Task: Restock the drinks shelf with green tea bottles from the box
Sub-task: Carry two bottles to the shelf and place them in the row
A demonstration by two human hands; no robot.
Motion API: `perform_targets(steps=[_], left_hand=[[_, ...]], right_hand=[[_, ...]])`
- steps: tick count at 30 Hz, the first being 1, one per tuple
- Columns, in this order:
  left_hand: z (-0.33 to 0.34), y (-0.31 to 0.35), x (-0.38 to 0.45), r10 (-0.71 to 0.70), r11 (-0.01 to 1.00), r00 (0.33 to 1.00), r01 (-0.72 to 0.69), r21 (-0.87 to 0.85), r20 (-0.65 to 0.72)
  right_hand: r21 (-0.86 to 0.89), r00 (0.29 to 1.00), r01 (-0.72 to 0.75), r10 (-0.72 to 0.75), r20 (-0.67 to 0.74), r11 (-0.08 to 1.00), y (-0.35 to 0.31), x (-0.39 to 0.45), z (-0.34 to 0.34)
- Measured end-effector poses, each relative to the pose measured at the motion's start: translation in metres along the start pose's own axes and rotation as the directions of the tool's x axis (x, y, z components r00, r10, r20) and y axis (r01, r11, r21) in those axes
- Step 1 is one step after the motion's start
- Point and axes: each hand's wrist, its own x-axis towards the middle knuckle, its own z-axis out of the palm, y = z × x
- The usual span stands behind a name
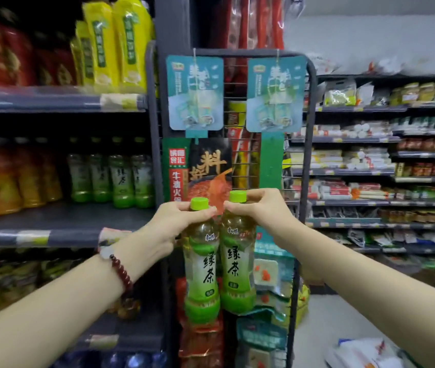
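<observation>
the left hand (181,221) is gripping the neck of one green tea bottle (202,264), fingers wrapped closed just under its bright green cap (199,203). the right hand (260,208) is pinching the neck of a second green tea bottle (237,258) the same way, fingers closed around it below its own cap (237,196). both bottles are hanging upright from the hands, side by side and touching along their sides, labels facing the camera. the fingertips of the two hands are nearly meeting between the two caps. a dark red bead bracelet (120,272) is sitting on the left wrist.

directly behind the hands a grey wire rack (309,144) is standing, carrying two teal hanging packets (195,92) above the hands and a red-and-black sauce packet (197,168) just beyond the left hand's fingers.

out to the left of the left hand, the drinks shelf (59,229) is holding a short row of matching green tea bottles (110,176) at its right end, with orange drink bottles (11,179) further left. the bare shelf board in front of those bottles is lying roughly level with the left hand. on the shelf above, yellow packets (115,41) and red packets (1,51) are standing.

far beyond the right hand, more store shelves (386,155) are running along, packed with small goods too blurred to identify. below the right forearm, a white bag (367,351) is lying on the floor.
</observation>
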Motion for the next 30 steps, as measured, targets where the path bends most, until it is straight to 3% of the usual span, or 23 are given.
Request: perform_targets(steps=[8,15,21,30], left_hand=[[-0.092,0.006,0.008,-0.004,0.997,0.988,-0.007,-0.074,-0.152],[-0.170,0.024,0.033,0.095,0.992,0.970,-0.111,-0.059,-0.225],[-0.235,0.056,0.060,0.150,0.983,0.988,-0.154,-0.104,-0.049],[-0.279,0.103,0.102,0.209,0.971,0.958,-0.180,-0.155,0.198]], right_hand=[[0.045,0.991,0.043,-0.048,0.122,0.998,-0.015,0.038,0.096],[0.118,0.985,0.136,-0.147,0.093,0.984,-0.031,0.063,0.174],[0.125,0.981,0.181,-0.188,0.039,0.975,-0.061,0.080,0.230],[-0.026,0.957,0.217,-0.218,-0.190,0.976,-0.106,0.111,0.263]])
